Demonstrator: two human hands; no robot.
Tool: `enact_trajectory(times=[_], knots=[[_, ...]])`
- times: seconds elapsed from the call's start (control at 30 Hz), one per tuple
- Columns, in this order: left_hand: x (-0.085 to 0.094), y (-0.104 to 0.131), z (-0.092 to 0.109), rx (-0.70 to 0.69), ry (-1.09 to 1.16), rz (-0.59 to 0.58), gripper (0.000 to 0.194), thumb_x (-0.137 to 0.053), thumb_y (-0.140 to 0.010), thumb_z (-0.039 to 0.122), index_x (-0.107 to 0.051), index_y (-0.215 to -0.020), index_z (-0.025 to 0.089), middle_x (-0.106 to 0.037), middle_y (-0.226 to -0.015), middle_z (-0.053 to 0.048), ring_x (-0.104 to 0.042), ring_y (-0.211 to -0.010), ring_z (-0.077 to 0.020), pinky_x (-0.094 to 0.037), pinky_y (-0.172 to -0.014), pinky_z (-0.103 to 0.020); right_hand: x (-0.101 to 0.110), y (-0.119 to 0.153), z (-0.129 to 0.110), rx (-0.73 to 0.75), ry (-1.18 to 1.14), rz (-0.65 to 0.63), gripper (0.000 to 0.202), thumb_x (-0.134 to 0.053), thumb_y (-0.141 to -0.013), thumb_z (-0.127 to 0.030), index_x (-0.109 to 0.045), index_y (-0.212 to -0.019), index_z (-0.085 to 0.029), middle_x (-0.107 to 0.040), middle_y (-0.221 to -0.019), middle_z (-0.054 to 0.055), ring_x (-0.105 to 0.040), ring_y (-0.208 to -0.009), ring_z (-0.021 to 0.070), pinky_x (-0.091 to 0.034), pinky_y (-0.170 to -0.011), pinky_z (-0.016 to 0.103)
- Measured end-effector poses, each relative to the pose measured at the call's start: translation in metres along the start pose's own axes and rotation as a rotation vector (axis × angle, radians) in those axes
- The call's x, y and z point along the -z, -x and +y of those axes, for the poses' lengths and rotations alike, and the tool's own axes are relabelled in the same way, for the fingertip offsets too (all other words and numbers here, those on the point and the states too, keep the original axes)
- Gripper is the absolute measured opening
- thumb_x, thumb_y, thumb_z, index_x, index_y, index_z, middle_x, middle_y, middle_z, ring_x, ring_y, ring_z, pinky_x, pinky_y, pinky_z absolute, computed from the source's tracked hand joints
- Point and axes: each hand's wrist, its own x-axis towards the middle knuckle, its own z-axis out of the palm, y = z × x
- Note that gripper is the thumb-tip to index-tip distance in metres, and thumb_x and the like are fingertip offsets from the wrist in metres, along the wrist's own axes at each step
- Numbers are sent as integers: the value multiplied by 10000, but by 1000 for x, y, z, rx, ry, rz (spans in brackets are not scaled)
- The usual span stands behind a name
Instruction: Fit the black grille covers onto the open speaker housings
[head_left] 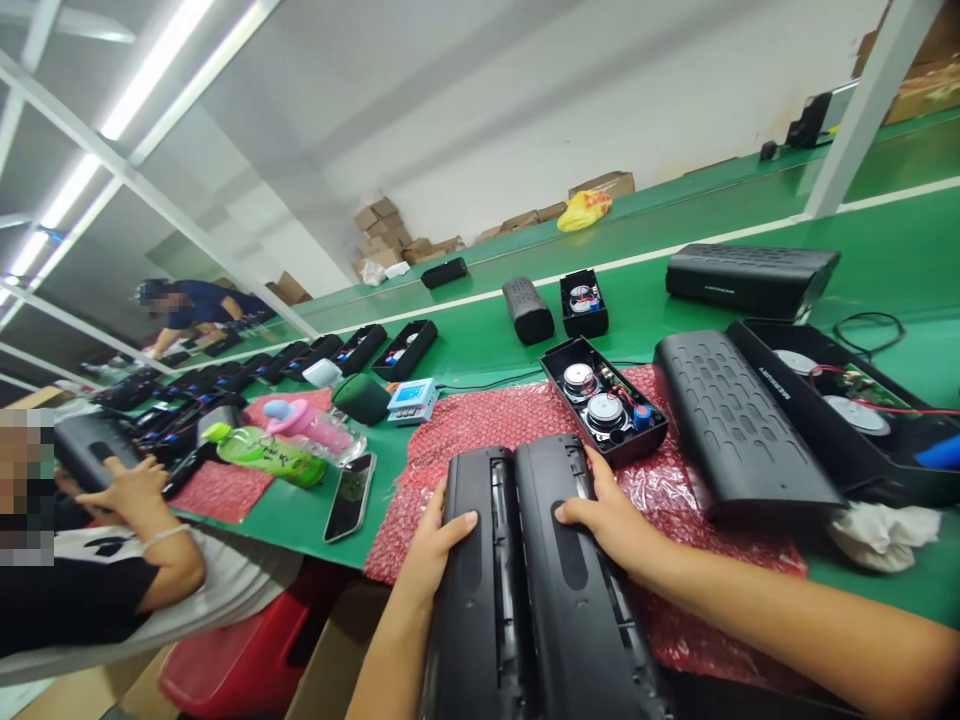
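Two black plastic speaker housings (pixel 469 590) stand side by side in front of me, close together. My left hand (pixel 442 535) grips the left one by its outer side, thumb on the face. Around the outer edge of the right speaker housing (pixel 551 590) my right hand (pixel 600 505) is closed, its thumb on the oval recess. Just beyond lies an open speaker box (pixel 600 400) with two round drivers, wires and a blue part, on red bubble wrap (pixel 480 430). To its right rests a textured black speaker cover (pixel 735 420).
Another open speaker box (pixel 847 400) and a closed speaker (pixel 750 280) lie at right. A phone (pixel 350 497), green bottle (pixel 262 455), pink bottle (pixel 315 425) and small blue device (pixel 412 400) sit left. A co-worker's hand (pixel 127 485) holds a housing at far left.
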Motion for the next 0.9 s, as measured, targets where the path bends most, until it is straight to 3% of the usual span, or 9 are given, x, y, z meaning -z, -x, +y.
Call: enact_trajectory(times=[0.17, 0.33, 0.43, 0.67, 0.9], knots=[[2, 5, -1, -22, -35, 88, 901, -798, -564, 311, -414, -1351, 100, -621, -1183, -163, -656, -897, -246, -539, -704, -278, 3, -1, 5, 5, 25, -3, 907, -633, -527, -289, -319, -1374, -202, -583, -1142, 83, -565, -1027, 278, -475, -882, 391], [10, 21, 4, 95, 69, -103, 1081, -759, -496, 160, -282, -1460, 268, -553, -1335, -92, -642, -989, -276, -537, -711, -282, 4, -4, 11, 30, 52, -2, 943, -638, -549, -316, -285, -1416, -200, -520, -1279, 100, -526, -1121, 280, -439, -949, 404], [10, 25, 7, 126, 95, -165, 1142, -708, -502, 130, -163, -1493, 295, -616, -1239, -98, -675, -839, -265, -531, -606, -285, 4, -4, 12, 24, 72, 10, 954, -630, -552, -335, -276, -1426, -196, -528, -1271, 96, -532, -1114, 278, -444, -946, 401], [4, 25, 8, 117, 62, -124, 1161, -604, -495, 95, -59, -1505, 270, -667, -1080, -86, -634, -624, -192, -496, -511, -264, 0, 1, 9, 31, 20, 8, 905, -613, -548, -338, -312, -1390, -196, -566, -1207, 107, -551, -1095, 330, -468, -916, 435], [5, 25, 11, 142, 79, -161, 1107, -590, -479, 92, -157, -1484, 259, -673, -942, -46, -604, -592, -184, -515, -562, -308, 3, 1, 9, -16, 79, -18, 964, -612, -586, -368, -217, -1453, -225, -472, -1361, 103, -529, -1168, 329, -470, -945, 431]])
